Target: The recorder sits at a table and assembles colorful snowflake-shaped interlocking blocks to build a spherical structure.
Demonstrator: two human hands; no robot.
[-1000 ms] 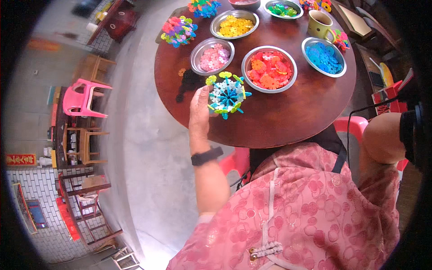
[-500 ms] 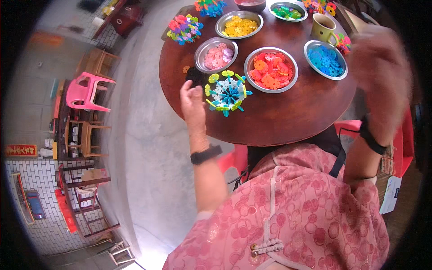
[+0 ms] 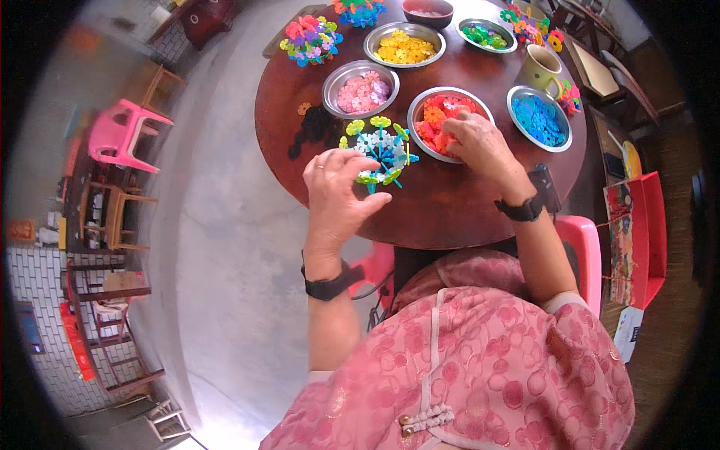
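Near edge of the round wooden table [image 3: 465, 217]: left hand [image 3: 336, 196] sits at the table's left-front rim, fingers curled, thumb and fingertips pinching the lower side of the snowflake-disc ball [image 3: 379, 150]. It is a half-built cluster of blue, white and yellow-green interlocking discs, lying on the tabletop just left of centre.

Right hand [image 3: 480, 146] is over the near rim of the metal bowl of red and orange discs [image 3: 448, 120], fingers bent down into the pieces and bunched together; whether a disc is actually pinched cannot be told, since the fingertips are hidden among the pieces. Black wristbands on both wrists.

Step in hand, by judgement: picking the next piece while the left hand steadies the build. Next move calls for lifting one disc clear, lining its slot with an open slot on the ball, and pushing in while the left hand braces it.

Farther back: bowl of pink discs [image 3: 361, 90], bowl of blue discs [image 3: 538, 118], mug [image 3: 541, 69], bowl of yellow discs [image 3: 405, 46], bowl of green discs [image 3: 486, 34], and a finished multicolour ball [image 3: 309, 37] at the far-left edge.
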